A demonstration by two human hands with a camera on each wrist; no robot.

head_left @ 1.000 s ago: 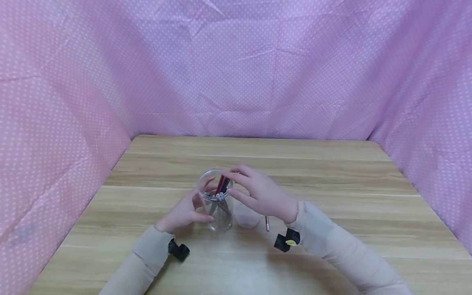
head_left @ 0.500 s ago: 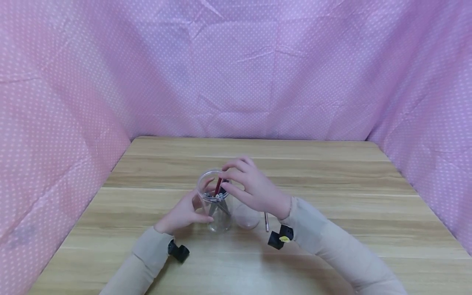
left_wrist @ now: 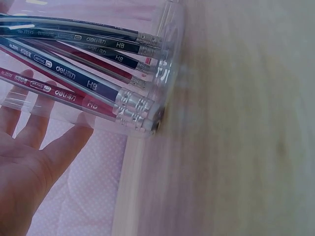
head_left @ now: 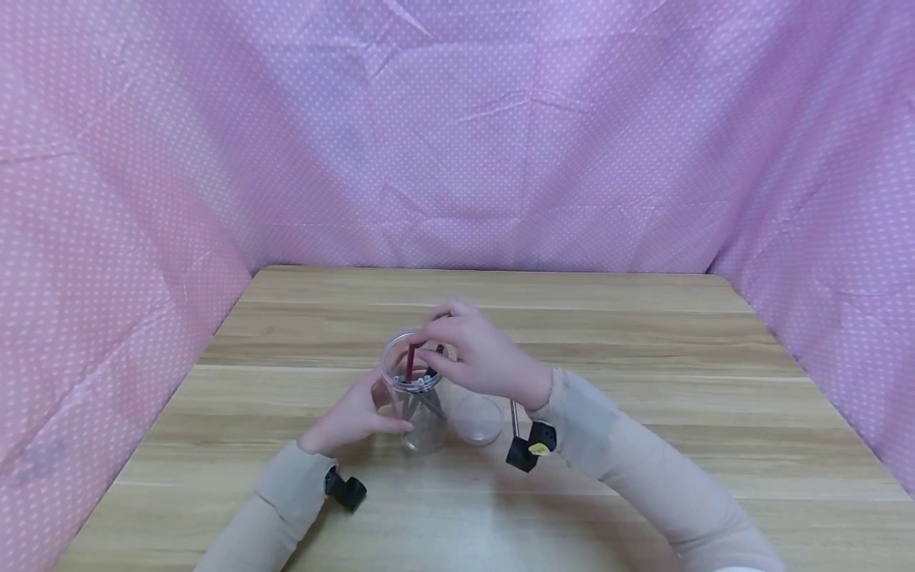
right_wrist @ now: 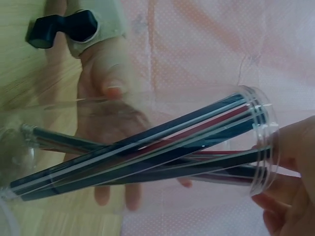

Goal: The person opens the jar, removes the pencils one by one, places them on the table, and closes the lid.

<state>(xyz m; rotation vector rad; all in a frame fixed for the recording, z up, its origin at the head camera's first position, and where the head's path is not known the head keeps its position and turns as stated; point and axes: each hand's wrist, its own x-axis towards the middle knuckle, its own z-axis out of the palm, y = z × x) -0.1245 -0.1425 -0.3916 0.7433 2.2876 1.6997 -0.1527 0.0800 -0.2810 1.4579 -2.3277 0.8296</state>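
Nearest me, two beige sleeves come in from the bottom, a black camera strapped at each cuff: left wrist camera, right wrist camera. My left hand is wrapped on the side of a clear jar, thumb in front, other fingers behind, so I call that a hold. Jar is roughly upright, left of center; can't tell if its base touches the wood.

Pencils lean crosswise inside, dark ones and red ones. On the left wrist view I read "deli" and "HB"; silver ferrules and eraser ends sit at the jar's base.

Just right of the jar, a clear round piece, lid-like. Next right, a silver-colored stick, partly hidden by the right wrist camera.

My right hand is over the jar's mouth, fingers bent, thumb near the rim. A red pencil stands just under the fingertips; can't tell if they pinch it or only touch.

Beyond that, the wood-grain table runs to its back edge, then pink cloth with white dots, wrinkled, on the back and both sides.
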